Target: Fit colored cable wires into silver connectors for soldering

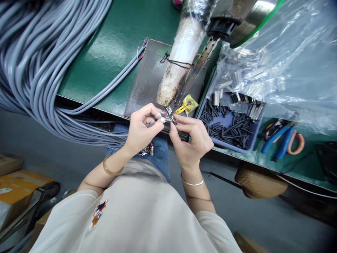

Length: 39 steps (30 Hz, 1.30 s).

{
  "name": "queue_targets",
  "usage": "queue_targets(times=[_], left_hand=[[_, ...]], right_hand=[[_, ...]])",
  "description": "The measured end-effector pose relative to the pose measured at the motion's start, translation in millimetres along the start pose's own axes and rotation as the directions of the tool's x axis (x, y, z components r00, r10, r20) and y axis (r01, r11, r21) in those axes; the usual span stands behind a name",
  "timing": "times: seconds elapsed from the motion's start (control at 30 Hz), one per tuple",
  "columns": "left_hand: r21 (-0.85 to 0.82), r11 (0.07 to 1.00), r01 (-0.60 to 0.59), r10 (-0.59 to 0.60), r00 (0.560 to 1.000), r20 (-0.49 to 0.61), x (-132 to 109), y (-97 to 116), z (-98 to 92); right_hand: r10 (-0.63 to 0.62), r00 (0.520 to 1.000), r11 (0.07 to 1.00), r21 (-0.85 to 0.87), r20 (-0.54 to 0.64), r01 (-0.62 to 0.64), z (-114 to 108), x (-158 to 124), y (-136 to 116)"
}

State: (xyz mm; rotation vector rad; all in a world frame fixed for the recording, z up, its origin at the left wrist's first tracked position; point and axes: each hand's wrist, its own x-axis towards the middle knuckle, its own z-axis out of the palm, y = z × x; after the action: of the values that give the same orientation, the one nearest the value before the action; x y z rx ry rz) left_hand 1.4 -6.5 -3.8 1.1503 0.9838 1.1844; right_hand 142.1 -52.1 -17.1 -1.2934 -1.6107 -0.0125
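Thumb and fingers of my left hand (143, 126) pinch thin coloured wires (165, 116), with white coverings on two fingertips. Across from it, my right hand (191, 137) is closed on a small metal multi-pin connector (172, 120), to which the wires run. The hands are close together at the front edge of a dark board (142, 84). Just above the fingers hangs the tip of a soldering iron (196, 70), beside a wide white tube (175, 66) with a scorched end. A yellow piece (185, 105) lies near the right fingertips.
A large bundle of grey cables (39, 63) fills the left and drapes over the edge. At right stand a blue tray (223, 146) of black sleeves and connectors, plastic sheeting (302, 63), and blue- and orange-handled pliers (285, 142). Finished-looking connectors (150, 149) rest near my lap.
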Motion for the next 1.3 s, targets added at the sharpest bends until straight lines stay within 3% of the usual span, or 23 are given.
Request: queue_targets(times=[0.5, 0.73, 0.83, 0.93, 1.03, 1.1, 1.2, 1.3], left_hand=[[0.046, 0.997, -0.063, 0.063, 0.998, 0.010, -2, 4, 0.2], [0.014, 0.998, 0.056, -0.057, 0.998, 0.028, -1, 1, -3.7], [0.012, 0.994, 0.106, -0.106, 0.993, 0.051, -3, 0, -3.9], [0.048, 0.991, 0.122, -0.127, 0.985, 0.115, -9, 3, -3.0], [0.120, 0.989, 0.088, -0.115, 0.962, 0.248, -17, 8, -3.9], [0.160, 0.985, 0.062, -0.110, 0.944, 0.310, -21, 10, -6.1], [0.098, 0.990, 0.104, -0.129, 0.947, 0.294, -23, 10, -11.3], [-0.048, 0.971, 0.234, -0.210, 0.933, 0.291, -20, 8, -18.4]], right_hand=[[-0.007, 1.000, 0.999, -0.046, -0.001, 0.007, -4, 4, -5], [-0.075, 0.996, 0.993, -0.086, 0.054, 0.079, -5, -2, -4], [0.006, 0.999, 1.000, -0.016, 0.034, -0.005, -6, -7, -2], [0.194, 0.981, 0.977, 0.087, 0.025, -0.196, -12, -5, 1], [0.338, 0.919, 0.919, 0.140, 0.204, -0.368, -21, 5, 0], [0.347, 0.886, 0.897, 0.168, 0.307, -0.409, -27, 13, -2], [0.263, 0.918, 0.923, 0.200, 0.296, -0.329, -32, 15, -6], [0.006, 0.985, 0.994, 0.109, 0.174, -0.026, -30, 5, -9]])
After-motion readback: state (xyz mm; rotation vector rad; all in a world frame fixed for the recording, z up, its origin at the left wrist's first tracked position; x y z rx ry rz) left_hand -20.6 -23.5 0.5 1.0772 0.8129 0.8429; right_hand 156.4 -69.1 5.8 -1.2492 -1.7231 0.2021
